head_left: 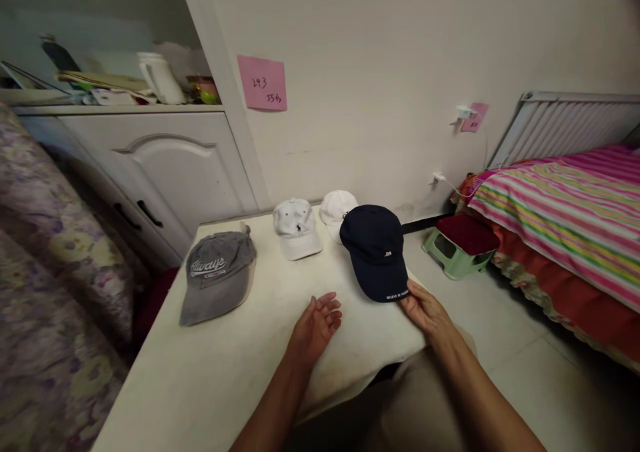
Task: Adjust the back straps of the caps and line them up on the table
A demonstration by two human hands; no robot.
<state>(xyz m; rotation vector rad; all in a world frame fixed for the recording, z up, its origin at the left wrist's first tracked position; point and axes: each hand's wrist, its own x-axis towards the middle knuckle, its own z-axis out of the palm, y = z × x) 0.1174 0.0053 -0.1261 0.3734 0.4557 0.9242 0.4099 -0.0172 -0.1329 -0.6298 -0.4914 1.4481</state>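
Several caps lie on a low cream table point(215, 365). A navy cap point(376, 249) sits near the right edge, brim toward me. My right hand point(425, 309) pinches the tip of its brim. My left hand point(315, 329) hovers over the tabletop just left of that cap, palm turned up, fingers loosely spread, holding nothing. A grey cap point(217, 272) with white lettering rests at the left. A white cap point(296, 227) with a small logo and another white cap point(336, 211) lie at the far side.
White cabinet doors point(165, 172) stand behind the table, with a cluttered shelf above. A floral cushion point(45, 285) is at the left. A green stool with red top point(460, 242) and a striped bed point(565, 219) stand at the right, beside tiled floor.
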